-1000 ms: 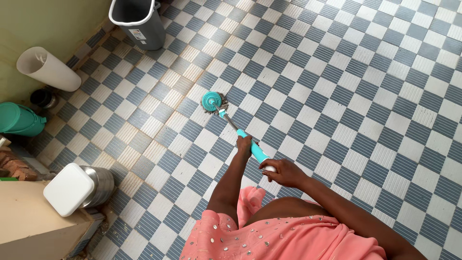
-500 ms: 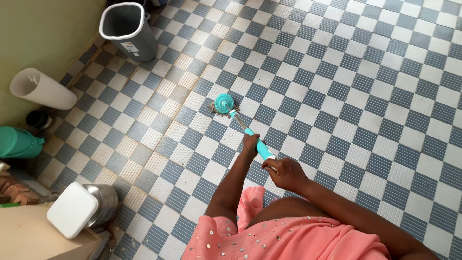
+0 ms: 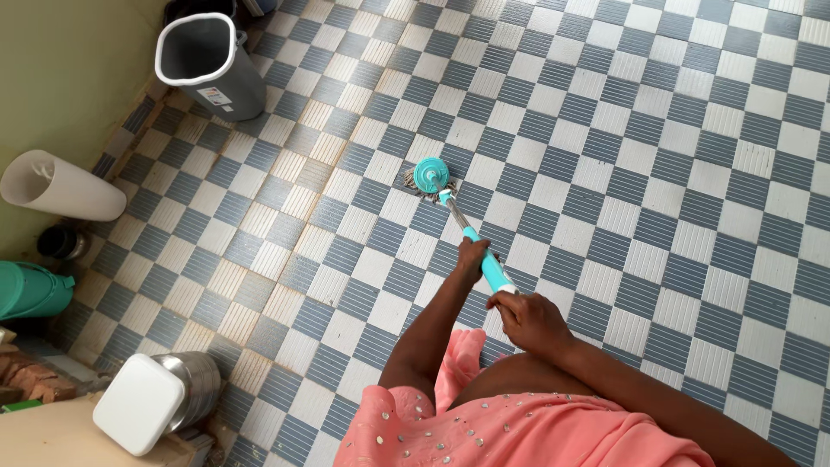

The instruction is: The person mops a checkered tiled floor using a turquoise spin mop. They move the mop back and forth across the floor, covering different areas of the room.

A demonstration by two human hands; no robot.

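I hold a mop with a teal handle [image 3: 489, 265] and a round teal head [image 3: 430, 175] that rests on the checkered grey-and-white tile floor [image 3: 657, 156]. My left hand [image 3: 471, 256] grips the handle lower down, toward the mop head. My right hand [image 3: 529, 318] is closed around the top end of the handle, close to my body. The grey mop strands show under the head. My pink garment [image 3: 484, 428] fills the bottom of the view.
A grey bin [image 3: 207, 60] stands at the upper left by the wall. A white cylinder [image 3: 60, 186], a dark round pot [image 3: 60, 244] and a green container [image 3: 30, 290] line the left wall. A metal pot with a white lid [image 3: 151, 400] sits at the lower left.
The view has shifted a little, so the bin and the things by the wall sit lower and further right in frame. Both hands keep their grip on the mop handle.
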